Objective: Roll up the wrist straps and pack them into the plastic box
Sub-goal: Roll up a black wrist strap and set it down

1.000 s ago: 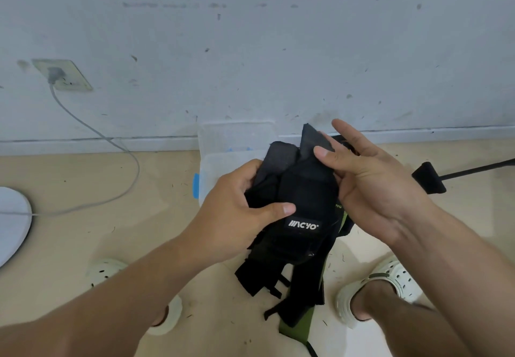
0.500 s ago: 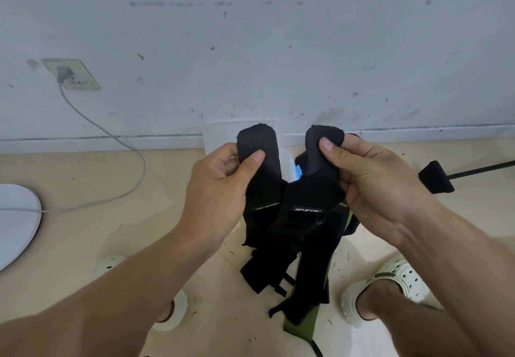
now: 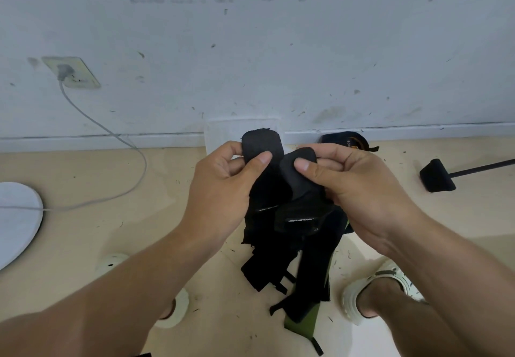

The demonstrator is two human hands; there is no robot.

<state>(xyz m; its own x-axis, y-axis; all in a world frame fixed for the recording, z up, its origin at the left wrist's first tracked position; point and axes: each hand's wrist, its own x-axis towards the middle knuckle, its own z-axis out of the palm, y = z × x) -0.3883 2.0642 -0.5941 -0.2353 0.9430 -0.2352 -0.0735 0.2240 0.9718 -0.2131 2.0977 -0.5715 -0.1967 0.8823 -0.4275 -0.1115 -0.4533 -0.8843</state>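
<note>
Left hand [image 3: 220, 186] and right hand [image 3: 359, 189] each pinch a strap [image 3: 289, 217] end, grips closed. Both are held just before the box [image 3: 223, 134].

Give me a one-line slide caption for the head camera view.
Left hand and right hand each pinch a rounded end of the black fabric wrist straps above the tan floor.

A grey cable [image 3: 117, 145] is running from a wall socket [image 3: 71, 72] down to a white round base [image 3: 16, 220] lying at the floor's left edge. A black padded rod [image 3: 437, 176], possibly a stand's foot, is resting near the right edge.
</note>
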